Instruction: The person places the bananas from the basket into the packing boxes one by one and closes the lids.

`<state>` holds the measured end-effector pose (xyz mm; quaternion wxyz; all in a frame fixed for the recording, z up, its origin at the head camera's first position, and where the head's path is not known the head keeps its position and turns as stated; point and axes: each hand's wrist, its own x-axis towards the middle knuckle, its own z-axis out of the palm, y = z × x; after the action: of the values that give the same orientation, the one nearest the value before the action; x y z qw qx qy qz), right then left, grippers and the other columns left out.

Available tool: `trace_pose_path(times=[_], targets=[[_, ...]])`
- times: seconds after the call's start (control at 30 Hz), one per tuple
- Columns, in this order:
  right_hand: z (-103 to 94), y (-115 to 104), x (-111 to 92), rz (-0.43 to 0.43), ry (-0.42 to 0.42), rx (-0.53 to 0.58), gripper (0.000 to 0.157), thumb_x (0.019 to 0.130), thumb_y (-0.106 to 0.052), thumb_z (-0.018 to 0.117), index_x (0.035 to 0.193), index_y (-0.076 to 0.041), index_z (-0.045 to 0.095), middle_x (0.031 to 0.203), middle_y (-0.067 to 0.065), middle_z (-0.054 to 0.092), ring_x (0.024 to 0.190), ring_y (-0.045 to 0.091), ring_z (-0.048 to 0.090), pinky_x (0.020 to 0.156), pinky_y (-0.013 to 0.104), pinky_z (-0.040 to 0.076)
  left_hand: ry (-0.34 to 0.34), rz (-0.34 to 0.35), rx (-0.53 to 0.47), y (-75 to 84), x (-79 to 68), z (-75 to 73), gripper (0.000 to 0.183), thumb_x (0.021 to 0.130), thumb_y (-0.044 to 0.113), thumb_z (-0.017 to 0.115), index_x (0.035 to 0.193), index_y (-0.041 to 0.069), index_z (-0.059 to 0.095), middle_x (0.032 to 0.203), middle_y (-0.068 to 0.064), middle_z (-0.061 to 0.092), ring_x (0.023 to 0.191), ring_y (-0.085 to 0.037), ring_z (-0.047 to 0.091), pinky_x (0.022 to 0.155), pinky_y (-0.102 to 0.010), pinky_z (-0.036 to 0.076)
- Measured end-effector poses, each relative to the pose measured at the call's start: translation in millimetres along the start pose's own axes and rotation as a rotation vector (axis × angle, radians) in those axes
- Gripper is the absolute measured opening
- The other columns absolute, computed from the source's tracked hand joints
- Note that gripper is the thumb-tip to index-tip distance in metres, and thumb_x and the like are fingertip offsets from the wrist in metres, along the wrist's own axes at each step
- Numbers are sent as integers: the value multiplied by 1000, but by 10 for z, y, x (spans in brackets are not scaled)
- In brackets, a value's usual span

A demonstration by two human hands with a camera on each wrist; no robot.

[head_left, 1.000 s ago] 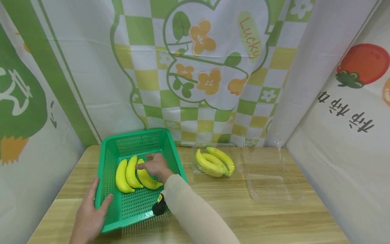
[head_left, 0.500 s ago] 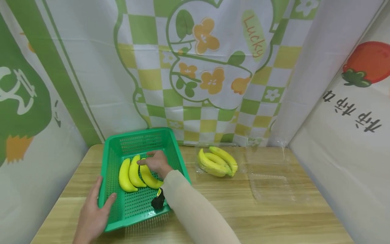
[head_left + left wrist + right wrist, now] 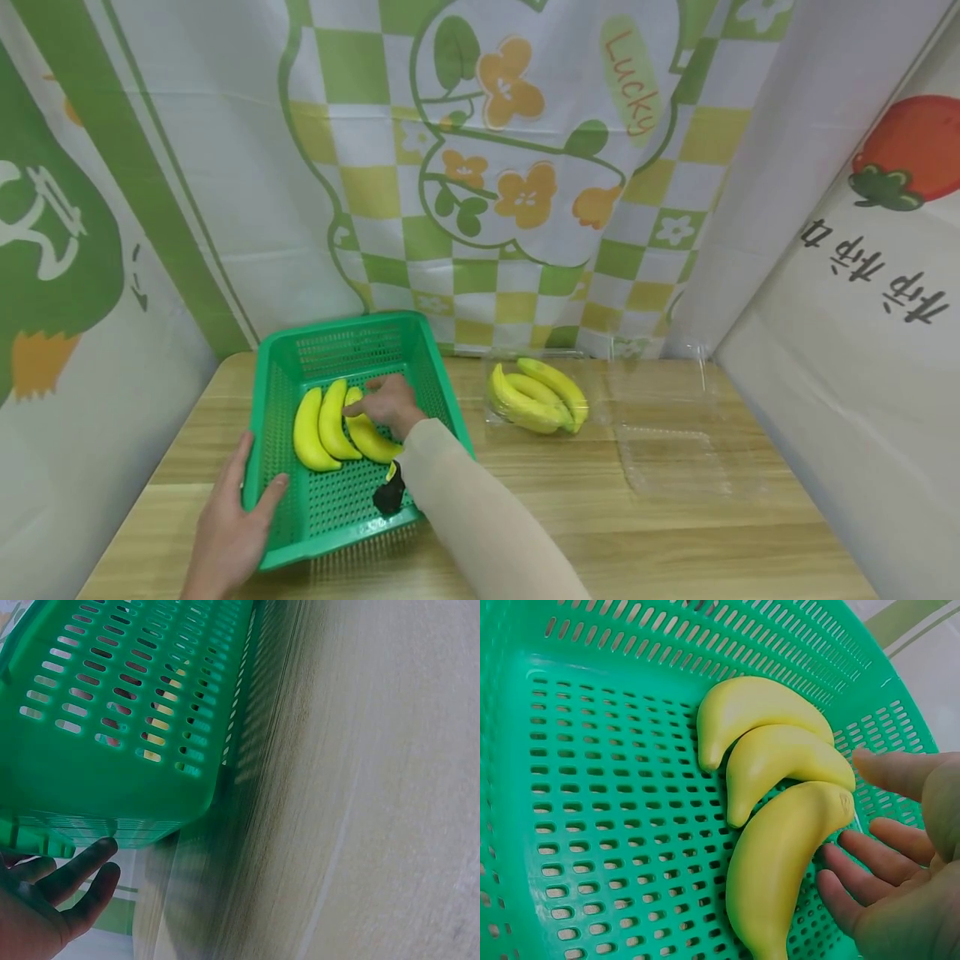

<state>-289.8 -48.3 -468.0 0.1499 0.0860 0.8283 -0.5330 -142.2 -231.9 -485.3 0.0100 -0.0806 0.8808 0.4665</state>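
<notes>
Left hand (image 3: 231,518) at lower left of the head frame, thumb (image 3: 272,497) spread from fingers (image 3: 236,463); right arm in pale sleeve (image 3: 480,512) slants up-left from bottom centre, right hand (image 3: 392,403) left of centre, thumb (image 3: 900,772) apart from loosely extended fingers (image 3: 876,857) in the right wrist frame.

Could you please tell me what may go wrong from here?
The right hand has its fingers beside the rightmost banana, and the middle banana lies close by, so grasping might shift both.

The open clear box is hard to see against the table, so the right sleeve could perhaps knock it.
</notes>
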Motion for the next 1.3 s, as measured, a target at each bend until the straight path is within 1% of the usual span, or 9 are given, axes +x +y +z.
trace_pose_path(times=[0.3, 0.57, 0.67, 0.83, 1.0, 1.13, 1.23, 1.27, 1.3], targets=[[34, 53, 52, -3, 6, -193, 59, 79, -6, 93, 134, -15, 74, 126, 3, 75, 117, 25, 70, 98, 41, 63, 5, 8, -5, -6, -2, -1, 85, 112, 44, 50, 172, 25, -8, 179, -22, -5, 159, -61, 4, 120, -84, 13], [19, 6, 36, -57, 18, -338, 51, 84, -3, 84, 131, -22, 78, 120, -3, 79, 112, 18, 71, 85, 29, 62, 9, 4, -2, 1, -5, -12, 85, 112, 44, 50, 172, 24, -6, 179, -21, -4, 158, -62, 6, 118, -85, 15], [12, 26, 43, -73, 42, -323, 50, 83, 0, 82, 127, -23, 80, 119, -2, 79, 111, 17, 70, 82, 27, 60, 3, 2, 0, 1, -4, -12, 85, 112, 44, 50, 172, 25, -7, 179, -20, -5, 159, -62, 5, 118, -85, 15], [2, 43, 41, -82, 70, -246, 47, 85, 0, 80, 125, -23, 81, 122, -2, 80, 119, 20, 70, 86, 28, 61, -2, 4, -1, -2, -1, -11, 85, 112, 45, 51, 172, 25, -7, 179, -20, -5, 159, -61, 4, 119, -85, 14], [-20, 33, 27, -125, 89, -220, 44, 88, -2, 75, 128, -21, 80, 129, -2, 79, 130, 22, 66, 95, 29, 60, -4, 1, 2, 1, 1, -15, 85, 112, 45, 51, 172, 26, -7, 179, -20, -4, 159, -61, 5, 119, -85, 14], [-20, 37, 35, -142, 97, -184, 36, 95, -11, 72, 130, -19, 78, 134, 0, 76, 133, 24, 65, 104, 35, 59, -10, -9, 3, 2, 3, -17, 85, 112, 46, 50, 171, 28, -8, 179, -19, -5, 159, -61, 4, 118, -86, 14], [-7, 29, 42, -134, 110, -119, 29, 101, -20, 69, 127, -19, 80, 131, -1, 77, 127, 23, 68, 101, 37, 60, -14, -18, 4, 5, 1, -19, 84, 112, 46, 49, 171, 30, -9, 179, -18, -6, 159, -61, 3, 118, -86, 14], [-5, 24, 46, -130, 117, -89, 26, 102, -22, 68, 124, -19, 81, 128, -1, 78, 118, 22, 71, 94, 37, 61, -15, -21, 4, 7, 1, -19, 84, 112, 46, 49, 171, 31, -9, 179, -18, -6, 159, -61, 3, 118, -86, 14], [-4, 17, 48, -124, 121, -63, 24, 103, -23, 65, 117, -16, 84, 117, -1, 80, 104, 20, 73, 85, 35, 60, -15, -23, 3, 9, 0, -20, 84, 112, 46, 49, 171, 31, -9, 179, -18, -6, 159, -61, 3, 119, -86, 14]])
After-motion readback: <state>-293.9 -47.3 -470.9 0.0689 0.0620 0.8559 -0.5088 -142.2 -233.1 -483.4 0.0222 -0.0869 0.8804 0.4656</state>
